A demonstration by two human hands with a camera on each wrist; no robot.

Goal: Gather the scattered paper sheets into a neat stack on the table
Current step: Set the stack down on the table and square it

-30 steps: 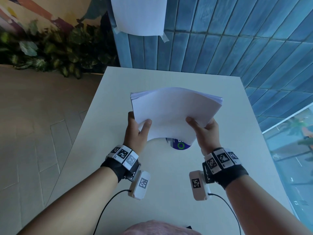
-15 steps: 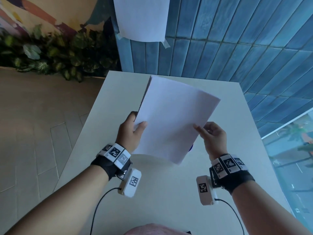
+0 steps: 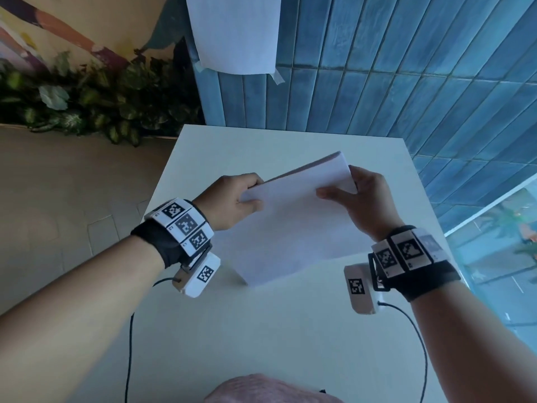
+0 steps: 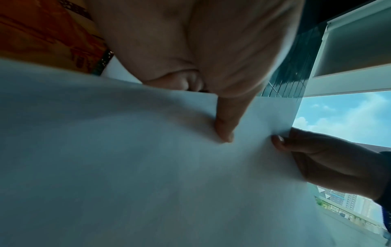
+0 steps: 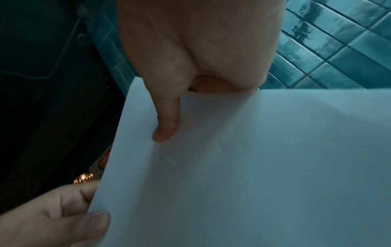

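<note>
Since half a second before, the stack of paper sheets point(image 3: 293, 225) had swung from an upright, tall pose to a tilted one with its lower corner down on the tabletop point(image 3: 261, 330), and both hands had shifted up to its top edge. The left hand point(image 3: 232, 203) held the upper left corner in a narrow grip, thumb on the near face and fingers curled behind; from the left wrist view its thumb point(image 4: 226, 123) pressed flat against the sheet. The right hand point(image 3: 363, 202) pinched the upper right corner in the same narrow way, its thumb point(image 5: 167, 123) lying on the near face and the other fingers hidden behind the paper. The stack stood between the hands near the middle of the tabletop, its long axis running from the near left corner up toward the far right, the top edge rising to the right. Its near face leaned toward the person. A single white sheet point(image 3: 235, 30) hung taped to the blue tiled wall point(image 3: 406, 82) at the far side, and leafy plants point(image 3: 87, 106) lined the far left.
</note>
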